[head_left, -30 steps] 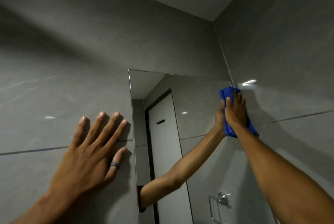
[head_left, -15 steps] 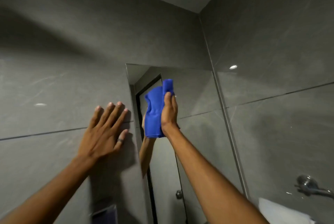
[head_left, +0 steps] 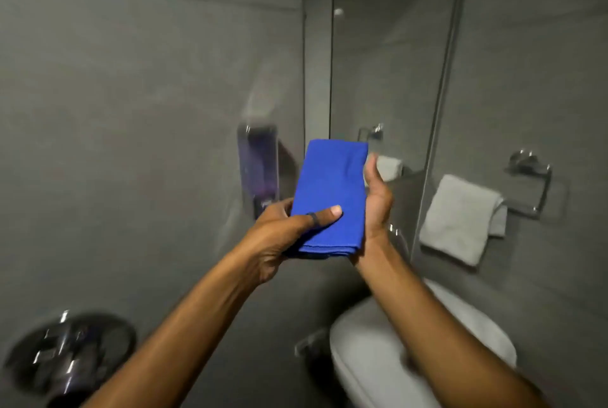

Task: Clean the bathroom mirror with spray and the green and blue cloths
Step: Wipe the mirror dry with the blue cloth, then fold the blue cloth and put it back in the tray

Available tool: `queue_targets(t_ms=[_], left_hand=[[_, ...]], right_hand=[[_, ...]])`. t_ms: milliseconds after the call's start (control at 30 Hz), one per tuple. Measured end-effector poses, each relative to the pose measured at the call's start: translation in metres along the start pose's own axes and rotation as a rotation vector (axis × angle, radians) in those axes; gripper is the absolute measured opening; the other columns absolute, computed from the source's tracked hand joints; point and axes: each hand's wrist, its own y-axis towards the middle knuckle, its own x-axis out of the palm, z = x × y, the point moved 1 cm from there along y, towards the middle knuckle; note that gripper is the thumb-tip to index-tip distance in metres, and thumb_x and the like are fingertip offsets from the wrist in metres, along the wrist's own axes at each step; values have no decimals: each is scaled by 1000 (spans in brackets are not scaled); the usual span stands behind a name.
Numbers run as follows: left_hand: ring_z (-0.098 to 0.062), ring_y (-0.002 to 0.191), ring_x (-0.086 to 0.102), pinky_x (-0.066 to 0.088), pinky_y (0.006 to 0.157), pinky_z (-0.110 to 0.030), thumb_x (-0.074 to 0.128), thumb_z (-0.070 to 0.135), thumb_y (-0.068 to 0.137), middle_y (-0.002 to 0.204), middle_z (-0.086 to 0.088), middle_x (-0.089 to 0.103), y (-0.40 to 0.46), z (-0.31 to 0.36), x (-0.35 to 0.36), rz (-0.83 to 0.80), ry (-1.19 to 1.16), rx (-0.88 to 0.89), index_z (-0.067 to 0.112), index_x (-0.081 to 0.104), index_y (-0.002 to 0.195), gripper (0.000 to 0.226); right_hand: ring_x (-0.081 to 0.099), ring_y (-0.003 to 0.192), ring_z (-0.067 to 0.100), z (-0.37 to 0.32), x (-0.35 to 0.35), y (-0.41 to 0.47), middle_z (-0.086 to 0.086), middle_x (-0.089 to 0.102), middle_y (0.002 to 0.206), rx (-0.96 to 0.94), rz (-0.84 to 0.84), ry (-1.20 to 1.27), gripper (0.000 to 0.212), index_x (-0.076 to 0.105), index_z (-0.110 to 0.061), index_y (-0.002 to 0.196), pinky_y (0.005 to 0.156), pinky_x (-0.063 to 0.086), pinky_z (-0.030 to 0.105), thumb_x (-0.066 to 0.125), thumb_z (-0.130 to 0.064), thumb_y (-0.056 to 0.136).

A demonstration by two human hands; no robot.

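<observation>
Right now your left hand pinches the folded blue cloth with its thumb pressed on top and fingers beneath, while your right hand cups the cloth's right edge, thumb up and palm against the fold. The cloth is held flat between both hands, well off the glass, in front of the grey wall. The mirror stands behind and to the right, with a grey towel hanging on its bar just beside it and the white toilet directly below your forearms. Neither the spray nor the green cloth is in view. Your grip looks light, so if the fold slips as you turn it, the cloth would likely drop onto the toilet and carry grime back to the glass.
</observation>
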Motion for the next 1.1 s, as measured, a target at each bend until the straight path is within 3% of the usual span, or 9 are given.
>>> queue_targets(t_ms=[133, 300, 467, 567, 700, 800, 900, 1000, 1100], left_hand=[[-17, 78, 79, 63, 64, -25, 84, 11, 79, 97, -4, 83, -55, -128, -34, 48, -158, -190, 9, 79, 108, 30], [-17, 93, 79, 65, 80, -29, 82, -1, 77, 108, -3, 83, -152, -304, -52, 261, -341, -457, 15, 74, 113, 40], [-19, 93, 78, 63, 83, -32, 73, -3, 86, 108, -5, 82, -251, -458, -47, 536, -485, -714, 4, 68, 129, 44], [-23, 97, 76, 64, 88, -35, 63, -9, 92, 130, -17, 71, -296, -537, -49, 721, -617, -791, 3, 64, 132, 42], [-29, 104, 71, 65, 82, -32, 61, -6, 95, 126, -12, 70, -329, -624, -58, 930, -660, -851, 7, 63, 132, 38], [-31, 108, 70, 60, 96, -43, 61, -6, 96, 130, -16, 69, -337, -676, -70, 994, -634, -897, 2, 63, 132, 37], [-32, 113, 66, 53, 103, -48, 64, 0, 96, 136, -24, 67, -336, -703, -76, 949, -466, -961, -3, 59, 135, 40], [-38, 128, 60, 48, 112, -49, 69, 15, 94, 140, -25, 60, -327, -694, -78, 835, 5, -1017, 0, 53, 141, 53], [-34, 149, 40, 34, 124, -41, 62, 28, 99, 158, -19, 44, -312, -646, -75, 724, 361, -818, 4, 39, 154, 65]], right_hand=[[72, 96, 31, 77, -43, -41, 14, 75, 108, 286, 25, -263, 37, 67, -5, 122, 91, 60, 43, 55, -29, 96], [62, 119, 30, 212, -115, -83, 20, 62, 133, 549, 49, -602, 52, 51, 5, 140, 108, 51, 38, 51, 17, 89], [56, 120, 23, 367, -192, -141, 13, 61, 131, 887, -65, -915, 70, 51, -1, 143, 100, 51, 33, 57, 26, 79], [53, 123, 21, 459, -239, -174, 25, 57, 142, 924, -127, -988, 65, 54, 8, 138, 98, 49, 23, 57, 30, 76], [58, 122, 28, 560, -286, -202, 30, 57, 141, 1017, -189, -1057, 57, 56, 12, 135, 93, 48, 30, 58, 27, 81], [60, 117, 22, 612, -306, -215, 24, 61, 139, 1034, -211, -1140, 53, 59, 8, 135, 80, 51, 21, 58, 21, 83], [59, 120, 19, 640, -321, -223, 23, 61, 138, 1052, -251, -1237, 52, 58, 7, 135, 92, 49, 26, 60, 17, 84], [57, 133, 27, 634, -318, -223, 16, 61, 142, 1007, -285, -1411, 50, 59, 0, 137, 105, 42, 26, 63, 2, 88], [51, 140, 27, 591, -298, -216, 14, 57, 148, 778, -307, -1514, 49, 54, -7, 143, 114, 31, 24, 63, -15, 96]])
